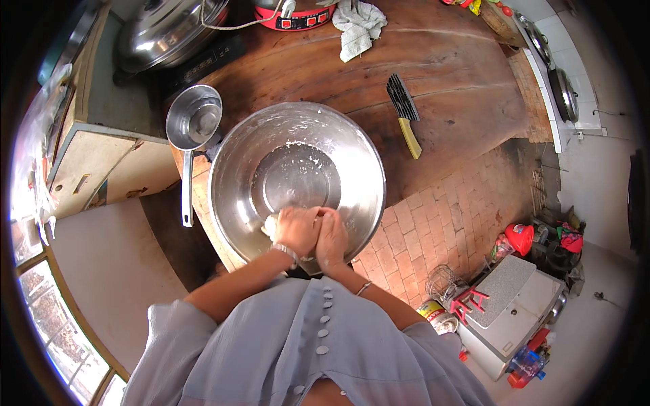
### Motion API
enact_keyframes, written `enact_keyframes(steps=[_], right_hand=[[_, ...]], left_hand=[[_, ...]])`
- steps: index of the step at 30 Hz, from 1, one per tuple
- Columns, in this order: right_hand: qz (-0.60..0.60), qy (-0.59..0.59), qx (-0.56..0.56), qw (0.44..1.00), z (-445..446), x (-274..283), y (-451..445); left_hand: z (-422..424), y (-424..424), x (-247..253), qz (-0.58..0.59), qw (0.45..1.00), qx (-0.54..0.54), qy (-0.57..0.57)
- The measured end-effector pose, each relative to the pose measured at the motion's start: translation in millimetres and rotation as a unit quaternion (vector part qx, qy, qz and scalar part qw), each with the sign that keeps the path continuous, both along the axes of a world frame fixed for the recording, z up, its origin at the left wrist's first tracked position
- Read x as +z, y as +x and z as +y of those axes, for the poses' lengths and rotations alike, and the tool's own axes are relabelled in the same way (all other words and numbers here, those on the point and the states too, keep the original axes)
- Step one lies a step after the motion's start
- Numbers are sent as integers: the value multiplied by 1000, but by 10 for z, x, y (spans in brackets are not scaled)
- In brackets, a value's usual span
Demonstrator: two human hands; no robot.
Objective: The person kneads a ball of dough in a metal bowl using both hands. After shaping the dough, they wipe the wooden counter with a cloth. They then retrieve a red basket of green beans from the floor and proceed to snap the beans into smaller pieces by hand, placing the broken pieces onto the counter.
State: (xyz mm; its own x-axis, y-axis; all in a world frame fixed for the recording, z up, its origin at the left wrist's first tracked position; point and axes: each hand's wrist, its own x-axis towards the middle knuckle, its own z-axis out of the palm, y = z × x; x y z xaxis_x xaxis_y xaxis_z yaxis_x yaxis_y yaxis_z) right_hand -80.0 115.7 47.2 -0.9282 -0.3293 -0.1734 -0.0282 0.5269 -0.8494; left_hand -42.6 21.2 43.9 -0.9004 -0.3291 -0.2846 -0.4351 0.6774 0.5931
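A wide stainless steel bowl [297,119] stands on the wooden table, white flour or dough crumbs stuck to its inner wall and floor. Both hands are together inside it, near the side closest to my body. Pale dough [270,227] bulges out beside my left hand [298,231], which presses on it. Against that hand lies my right hand [332,239], its fingers curled in over the same lump. Most of the dough is hidden beneath the hands.
Left of the bowl sits a steel saucepan [195,119], its long handle pointing toward me. A cleaver [404,114] with a yellow handle lies to the right on the wooden table [457,86]. Farther back are a white cloth [358,28], a red electric cooker [294,21] and a lidded steel pot [162,35].
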Motion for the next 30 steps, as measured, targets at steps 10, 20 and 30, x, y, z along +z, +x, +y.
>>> enact_keyframes(steps=[10,20,30], right_hand=[[35,142,-1,989,-245,-486,-154],[-116,151,29,981,-466,-813,-806],[306,-53,128,942,-740,-253,-1081]], left_hand=[[-168,18,-480,147,988,42,-33],[-545,-809,-345,-157,980,103,71],[-801,-783,-159,295,942,43,-157]])
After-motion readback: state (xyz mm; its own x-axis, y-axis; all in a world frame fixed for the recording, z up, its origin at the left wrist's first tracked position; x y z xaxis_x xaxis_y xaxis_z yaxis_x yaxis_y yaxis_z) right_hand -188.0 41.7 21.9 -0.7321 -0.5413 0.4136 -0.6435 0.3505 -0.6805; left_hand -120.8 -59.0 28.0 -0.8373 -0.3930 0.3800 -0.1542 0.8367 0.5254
